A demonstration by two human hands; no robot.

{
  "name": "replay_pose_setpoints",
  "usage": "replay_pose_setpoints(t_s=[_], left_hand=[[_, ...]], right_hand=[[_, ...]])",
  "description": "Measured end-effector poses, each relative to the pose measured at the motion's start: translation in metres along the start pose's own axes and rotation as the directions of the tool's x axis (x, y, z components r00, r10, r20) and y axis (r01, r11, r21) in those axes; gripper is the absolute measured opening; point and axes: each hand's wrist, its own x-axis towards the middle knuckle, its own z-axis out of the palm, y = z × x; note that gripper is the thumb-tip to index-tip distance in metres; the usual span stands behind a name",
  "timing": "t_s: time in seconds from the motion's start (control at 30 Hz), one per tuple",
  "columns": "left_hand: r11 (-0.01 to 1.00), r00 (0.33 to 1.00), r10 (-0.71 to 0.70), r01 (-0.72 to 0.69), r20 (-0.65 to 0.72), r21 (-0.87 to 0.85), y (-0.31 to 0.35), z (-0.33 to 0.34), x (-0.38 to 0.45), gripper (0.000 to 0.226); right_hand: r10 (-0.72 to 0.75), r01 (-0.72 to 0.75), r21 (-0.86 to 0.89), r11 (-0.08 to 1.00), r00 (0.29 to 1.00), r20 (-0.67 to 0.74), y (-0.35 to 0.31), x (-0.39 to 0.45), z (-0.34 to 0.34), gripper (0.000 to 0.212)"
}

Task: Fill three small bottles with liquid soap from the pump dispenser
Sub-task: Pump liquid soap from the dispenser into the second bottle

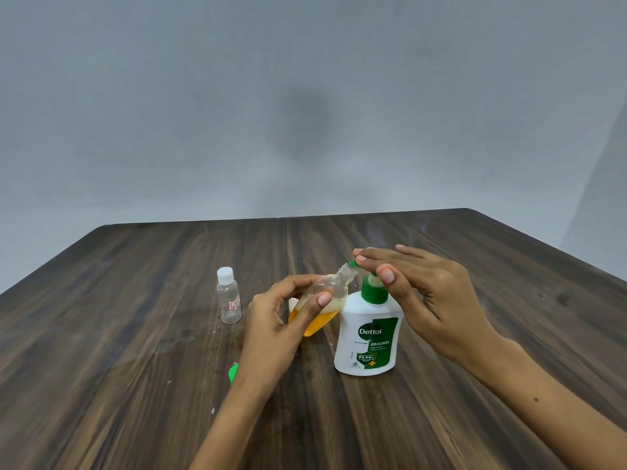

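Centre frame: left hand point(276, 329) grips tilted small bottle point(324, 301), part-filled with amber soap, mouth at the nozzle. Right hand point(424, 286), fingers flat, rests on pump dispenser point(368, 337). Capped empty bottle point(229, 295) stands left, apart.

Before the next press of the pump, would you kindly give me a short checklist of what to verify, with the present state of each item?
1. Bottle mouth at the nozzle: the tilted small bottle has its open neck right at the green spout. Ok.
2. Grip on the bottle: the left hand curls round its body. Ok.
3. Hand on the pump: the right hand lies flat over the pump head with straight fingers. Ok.
4. Dispenser footing: the Dettol dispenser stands upright on the table. Ok.
5. Room left in the bottle: orange soap fills only its lower part. Ok.
6. Next bottle ready: the clear bottle wears its white cap. Not ok.
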Motion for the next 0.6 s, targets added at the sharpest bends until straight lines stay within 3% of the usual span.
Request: replay_pose_setpoints(t_s=[0.13,0.6], left_hand=[[1.0,1.0,-0.002,0.002,0.0,-0.007,-0.0007,-0.0002,-0.0004,0.024],[1.0,1.0,0.001,-0.001,-0.003,-0.022,-0.0002,-0.0006,-0.0005,0.033]], right_hand=[[0.046,-0.044,0.082,0.996,0.999,-0.016,-0.0006,-0.0062,0.0042,0.048],[0.088,-0.086,0.137,0.987,0.996,-0.011,0.0012,0.001,0.0016,0.058]])
